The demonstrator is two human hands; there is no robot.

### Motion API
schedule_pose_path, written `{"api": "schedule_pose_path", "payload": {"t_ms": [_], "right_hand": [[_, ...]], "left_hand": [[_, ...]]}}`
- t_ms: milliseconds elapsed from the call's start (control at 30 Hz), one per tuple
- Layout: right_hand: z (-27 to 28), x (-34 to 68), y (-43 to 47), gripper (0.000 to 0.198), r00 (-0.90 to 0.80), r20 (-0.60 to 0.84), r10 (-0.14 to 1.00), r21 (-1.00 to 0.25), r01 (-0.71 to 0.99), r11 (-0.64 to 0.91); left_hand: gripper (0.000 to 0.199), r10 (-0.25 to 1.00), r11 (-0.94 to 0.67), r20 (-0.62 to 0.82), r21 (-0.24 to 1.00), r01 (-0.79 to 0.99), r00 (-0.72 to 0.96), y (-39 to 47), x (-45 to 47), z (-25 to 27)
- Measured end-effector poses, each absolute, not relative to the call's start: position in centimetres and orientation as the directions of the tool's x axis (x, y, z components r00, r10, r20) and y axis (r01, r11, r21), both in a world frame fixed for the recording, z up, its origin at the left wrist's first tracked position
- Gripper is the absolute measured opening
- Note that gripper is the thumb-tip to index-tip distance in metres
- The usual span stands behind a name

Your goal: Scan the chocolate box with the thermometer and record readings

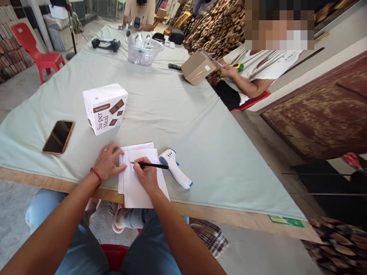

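Observation:
My right hand (146,176) is closed around a black pen (156,165), its tip over the upper left of a white sheet of paper (143,194). Another sheet (121,179) with small marks along its edge lies partly under the first. My left hand (109,162) rests with fingers spread at the papers' left edge, fingertips on them. Just right of the papers lies a white and blue infrared thermometer (178,170). A white box (106,109) printed "Su-per Meal" stands beyond my hands, and a phone (59,136) lies to the left.
On the cloth-covered table (160,110), a clear plastic basin (143,53) holds bottles. One person at the right is near a cardboard box (198,68); another sits at the far end. A red chair (37,49) stands at the left.

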State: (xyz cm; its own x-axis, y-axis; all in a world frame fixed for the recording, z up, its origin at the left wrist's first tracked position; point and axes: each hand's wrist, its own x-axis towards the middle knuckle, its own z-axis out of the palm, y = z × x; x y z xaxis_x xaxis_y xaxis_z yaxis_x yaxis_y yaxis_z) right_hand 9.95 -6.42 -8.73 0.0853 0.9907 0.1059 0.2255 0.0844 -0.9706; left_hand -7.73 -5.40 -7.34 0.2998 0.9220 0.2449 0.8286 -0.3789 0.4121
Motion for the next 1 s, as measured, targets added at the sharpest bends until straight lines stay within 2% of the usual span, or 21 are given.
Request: {"api": "schedule_pose_path", "payload": {"t_ms": [1000], "right_hand": [[-8.88, 10.05, -6.37, 0.012, 0.117, 0.104, 0.988, -0.971, 0.228, 0.076]], "left_hand": [[0.036, 0.919, -0.386, 0.255, 0.417, 0.823, 0.302, -5.35, -7.75, -7.46]]}}
